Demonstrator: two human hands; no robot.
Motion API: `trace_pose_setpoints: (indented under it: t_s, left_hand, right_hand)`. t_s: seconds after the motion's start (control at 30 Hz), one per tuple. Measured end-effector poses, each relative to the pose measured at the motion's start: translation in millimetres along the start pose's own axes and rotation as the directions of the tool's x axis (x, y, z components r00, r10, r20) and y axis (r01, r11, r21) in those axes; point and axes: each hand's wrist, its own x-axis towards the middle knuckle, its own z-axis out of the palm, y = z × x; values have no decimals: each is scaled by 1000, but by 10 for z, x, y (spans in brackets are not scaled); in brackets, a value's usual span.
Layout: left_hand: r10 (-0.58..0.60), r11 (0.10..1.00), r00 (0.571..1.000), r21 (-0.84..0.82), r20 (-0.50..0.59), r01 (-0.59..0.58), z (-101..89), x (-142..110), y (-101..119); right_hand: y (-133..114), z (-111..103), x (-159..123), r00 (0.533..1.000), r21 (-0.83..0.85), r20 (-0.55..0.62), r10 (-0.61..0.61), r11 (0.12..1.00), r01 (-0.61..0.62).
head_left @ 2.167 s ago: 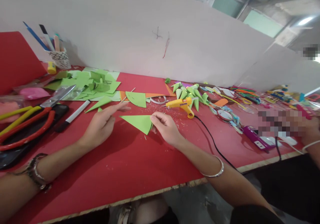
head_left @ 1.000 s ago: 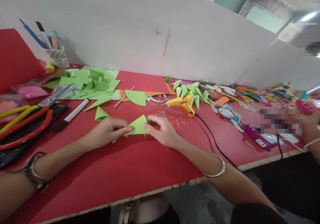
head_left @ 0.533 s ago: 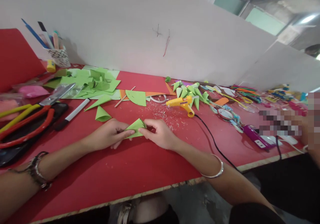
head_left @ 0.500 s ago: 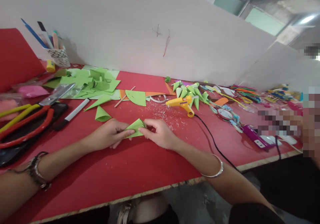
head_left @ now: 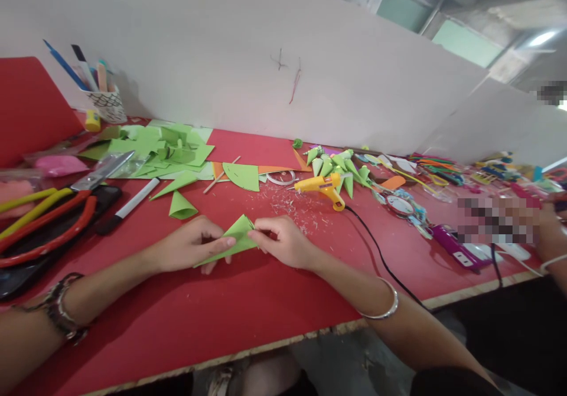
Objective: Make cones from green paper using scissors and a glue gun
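A piece of green paper (head_left: 239, 238), folded or rolled toward a cone shape, is held between both hands just above the red table. My left hand (head_left: 199, 245) grips its left part, thumb on top and fingers underneath. At the paper's right edge, my right hand (head_left: 281, 239) pinches it between thumb and fingers. Behind my left hand a finished-looking green paper cone (head_left: 182, 206) lies with its mouth toward me, and a longer green cone (head_left: 175, 185) rests beside it. A flat green quarter-circle (head_left: 243, 176) lies farther back, next to a thin wooden stick (head_left: 221, 175).
A yellow glue gun (head_left: 321, 186) lies right of centre, its black cord running over the front edge. Several green cones (head_left: 336, 163) are heaped behind it. Large scissors (head_left: 84, 198) and a marker (head_left: 133, 200) lie left. At right, a person's hand (head_left: 551, 228) is near a purple power strip (head_left: 458, 245).
My left hand came in and took hold of the green paper, which both hands have turned and curled. Since half a second ago, its narrow end shows below my left hand.
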Motion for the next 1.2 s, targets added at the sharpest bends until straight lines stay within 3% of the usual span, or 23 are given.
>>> trace_pose_setpoints:
  t_s: [0.2, 0.4, 0.67, 0.87, 0.97, 1.07, 1.2]
  left_hand:
    - [147, 984, 989, 103, 21, -148, 51, 21, -99]
    - [61, 995, 998, 78, 14, -62, 63, 21, -91]
    - [87, 983, 995, 164, -47, -78, 33, 31, -135]
    - [60, 995, 996, 78, -64, -55, -25, -12, -92]
    - [23, 996, 986, 93, -163, -8, -53, -17, -98]
    - [-37, 988, 949, 134, -312, 82, -81, 0, -122]
    - [-70, 991, 930, 78, -361, 105, -105, 34, -142]
  right_hand:
    - [23, 44, -6, 992, 30, 119, -51, 998, 48]
    - [22, 21, 5, 995, 13, 104, -8, 1000, 7]
    - [37, 1, 12, 996, 71, 81, 26, 997, -32]
    - [5, -27, 12, 995, 123, 70, 71, 989, -79]
    - [-3, -50, 22, 995, 180, 76, 69, 980, -82]
    - [10, -83, 38, 999, 225, 36, -13, 974, 5]
    - [66, -92, 55, 995, 245, -5, -104, 964, 102]
